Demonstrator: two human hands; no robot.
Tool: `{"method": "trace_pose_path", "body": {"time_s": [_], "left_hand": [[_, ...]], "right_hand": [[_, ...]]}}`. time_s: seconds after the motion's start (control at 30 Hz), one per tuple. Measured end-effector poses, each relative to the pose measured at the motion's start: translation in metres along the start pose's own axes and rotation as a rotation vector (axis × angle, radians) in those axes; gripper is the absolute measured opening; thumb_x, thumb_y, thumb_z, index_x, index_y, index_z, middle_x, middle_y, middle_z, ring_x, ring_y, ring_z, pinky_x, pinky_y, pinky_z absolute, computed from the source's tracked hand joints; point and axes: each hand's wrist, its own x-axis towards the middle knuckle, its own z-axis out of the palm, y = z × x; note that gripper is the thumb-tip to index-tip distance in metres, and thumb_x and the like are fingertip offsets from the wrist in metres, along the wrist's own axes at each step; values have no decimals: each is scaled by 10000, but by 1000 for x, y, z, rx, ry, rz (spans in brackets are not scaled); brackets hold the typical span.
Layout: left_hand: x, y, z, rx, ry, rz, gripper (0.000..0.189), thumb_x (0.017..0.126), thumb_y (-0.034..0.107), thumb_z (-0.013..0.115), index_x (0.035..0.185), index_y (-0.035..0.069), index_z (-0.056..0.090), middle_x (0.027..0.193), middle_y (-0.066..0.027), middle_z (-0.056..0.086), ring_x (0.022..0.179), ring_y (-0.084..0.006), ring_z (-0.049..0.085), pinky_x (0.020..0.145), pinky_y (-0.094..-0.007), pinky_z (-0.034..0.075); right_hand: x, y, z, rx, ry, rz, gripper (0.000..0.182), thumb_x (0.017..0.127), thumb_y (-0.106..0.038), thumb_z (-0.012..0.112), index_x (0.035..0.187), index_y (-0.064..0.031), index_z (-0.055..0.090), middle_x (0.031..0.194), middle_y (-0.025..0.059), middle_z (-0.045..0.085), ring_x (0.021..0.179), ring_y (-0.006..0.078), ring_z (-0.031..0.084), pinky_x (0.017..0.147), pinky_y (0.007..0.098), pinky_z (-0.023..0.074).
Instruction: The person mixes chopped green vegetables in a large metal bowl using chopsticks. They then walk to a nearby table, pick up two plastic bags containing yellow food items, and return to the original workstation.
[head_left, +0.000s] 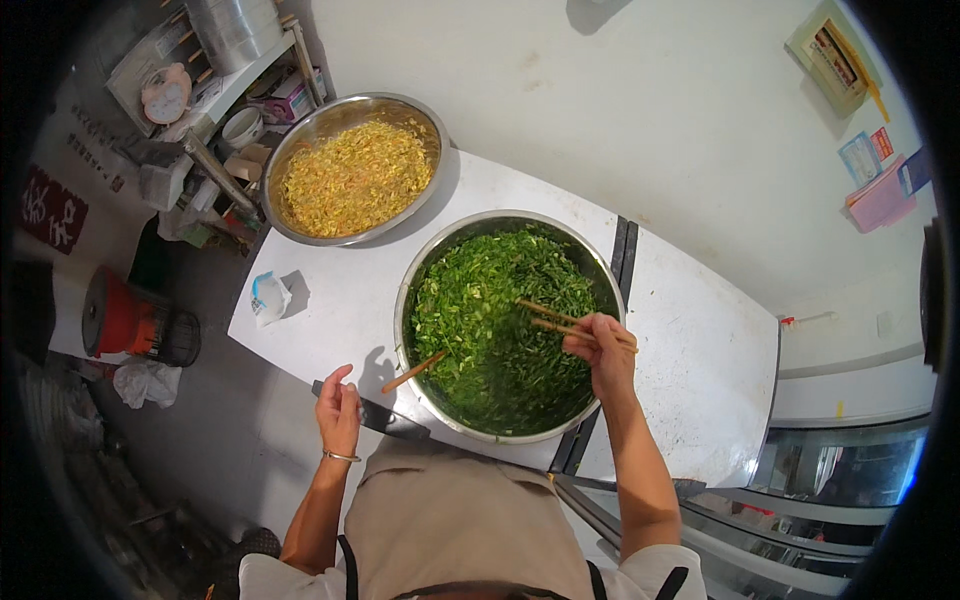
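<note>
A large round metal bowl (510, 436) full of chopped green leafy vegetables (480, 300) stands on the white table before me. My right hand (606, 349) grips a pair of wooden chopsticks (559, 311) over the right part of the bowl, their tips at the greens. A wooden stick or handle (412, 373) leans over the bowl's left rim, its inner end among the greens. My left hand (339, 409) is raised left of the bowl by the table's front edge, fingers apart and holding nothing. Behind to the left, another metal bowl (442, 161) holds a shredded yellow and orange mix (360, 176).
A small white and blue plastic bag (270, 298) lies on the left of the white table (330, 300). A cluttered metal shelf (247, 75) stands at the back left. The wall (600, 112) runs behind the table. A second white tabletop (694, 360) adjoins at the right.
</note>
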Motion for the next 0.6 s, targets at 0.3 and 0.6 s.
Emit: {"method": "trace_pose_path", "body": {"time_s": [0.3,0.6], "left_hand": [[21,-2,-15,-5,-70,36,288,933,148,501,1201,45,521,606,56,430,453,-12,359,376,-167,278],[25,20,-13,-60,-222,4,279,941,176,481,1182,46,536,613,51,446,446,-14,352,371,-163,287]], "right_hand": [[-101,-59,10,-612,-109,-363,144,895,-55,554,848,42,649,793,105,635,629,163,629,593,258,512],[-135,-32,29,-606,-26,-308,123,870,-44,567,841,41,651,737,117,615,647,160,602,593,257,477]]}}
